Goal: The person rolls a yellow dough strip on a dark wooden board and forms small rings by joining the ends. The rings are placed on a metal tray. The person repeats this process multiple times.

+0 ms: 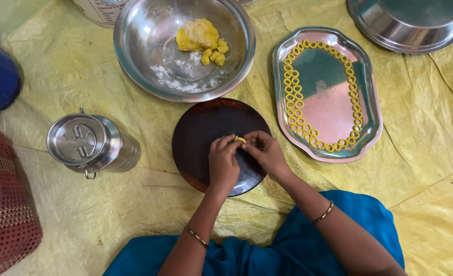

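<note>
Both hands meet over the round dark brown wooden board (206, 133) on the yellow plastic floor sheet (421, 153). The left hand (223, 162) and right hand (265, 151) pinch a small yellow dough piece (240, 139) between their fingers, apparently curling it. Dough rings (294, 82) line the oval steel tray (373, 122) just right of the board.

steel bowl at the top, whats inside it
The steel bowl holds a yellow dough lump, small cut dough pieces and scattered white flour. The bowl floor beneath the dough is covered.
</note>
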